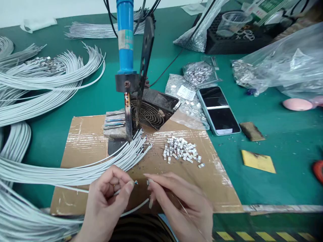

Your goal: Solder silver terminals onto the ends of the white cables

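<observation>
My left hand [107,198] pinches the stripped end of a white wire [135,182] between thumb and forefinger. My right hand [178,198] sits just to its right and holds a tiny white connector [148,182] at its fingertips, a small gap from the wire tip. Both hands hover over a taped cardboard sheet [83,141]. A bundle of white wires [121,158] fans across the cardboard from the left. A pile of small white connectors [182,151] lies to the upper right of my hands.
A soldering iron with a blue handle [125,40] stands clamped upright over a small black fan [151,111]. A phone [218,111], bags of parts [199,72], a yellow sponge [257,161] and large wire bundles [45,77] lie on the green table.
</observation>
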A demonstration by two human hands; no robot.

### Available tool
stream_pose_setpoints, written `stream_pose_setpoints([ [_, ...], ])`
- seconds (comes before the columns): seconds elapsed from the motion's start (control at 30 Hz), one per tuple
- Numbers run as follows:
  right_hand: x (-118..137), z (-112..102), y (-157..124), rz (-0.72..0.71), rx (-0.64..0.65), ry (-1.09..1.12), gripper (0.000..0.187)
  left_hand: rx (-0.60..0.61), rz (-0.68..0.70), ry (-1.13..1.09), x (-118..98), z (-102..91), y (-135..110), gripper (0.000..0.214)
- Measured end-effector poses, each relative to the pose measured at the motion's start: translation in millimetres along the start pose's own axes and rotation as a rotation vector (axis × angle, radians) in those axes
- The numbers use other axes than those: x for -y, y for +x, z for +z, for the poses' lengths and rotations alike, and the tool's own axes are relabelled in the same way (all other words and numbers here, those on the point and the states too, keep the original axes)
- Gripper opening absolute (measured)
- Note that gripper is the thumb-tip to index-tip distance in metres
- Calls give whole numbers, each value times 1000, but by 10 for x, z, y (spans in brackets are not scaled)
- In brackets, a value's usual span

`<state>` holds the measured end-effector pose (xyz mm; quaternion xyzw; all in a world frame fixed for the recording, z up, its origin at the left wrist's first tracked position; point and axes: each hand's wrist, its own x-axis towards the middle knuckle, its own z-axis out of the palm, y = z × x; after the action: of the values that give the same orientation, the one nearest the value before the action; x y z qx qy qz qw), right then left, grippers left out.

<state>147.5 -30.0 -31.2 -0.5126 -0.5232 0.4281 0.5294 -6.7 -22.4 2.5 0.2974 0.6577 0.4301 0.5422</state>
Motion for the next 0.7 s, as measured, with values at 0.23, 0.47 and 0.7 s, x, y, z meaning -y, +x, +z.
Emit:
stream_pose_setpoints([
  [0.23,4,22,9,172,83,185,27,2,-20,-33,-41,9,7,19],
  [0.47,44,58,7,256,82,239,22,9,-20,5,-47,5,11,20],
  [0.7,29,68,10,264,79,249,20,25,-10,2,-57,-1,13,18],
])
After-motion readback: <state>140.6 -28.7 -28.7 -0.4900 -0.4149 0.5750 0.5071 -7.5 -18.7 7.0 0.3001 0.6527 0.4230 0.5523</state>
